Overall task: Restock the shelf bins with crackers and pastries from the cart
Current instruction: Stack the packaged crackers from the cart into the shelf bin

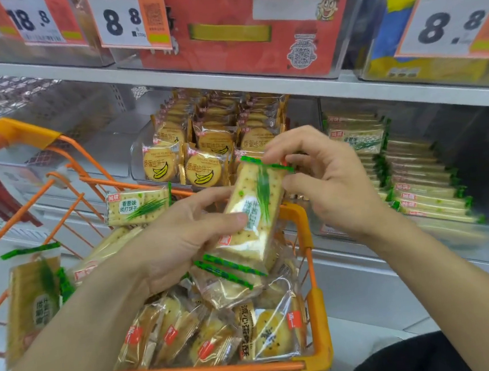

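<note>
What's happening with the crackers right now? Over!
Left hand grips scallion cracker packs; right hand pinches the top seal. Scallion bin right, half-stocked. Nothing blocking.

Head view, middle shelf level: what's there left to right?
Orange cart handle → banana biscuit bin → right hand pinching a green-edged cracker pack → bin of stacked green-edged cracker packs.
</note>
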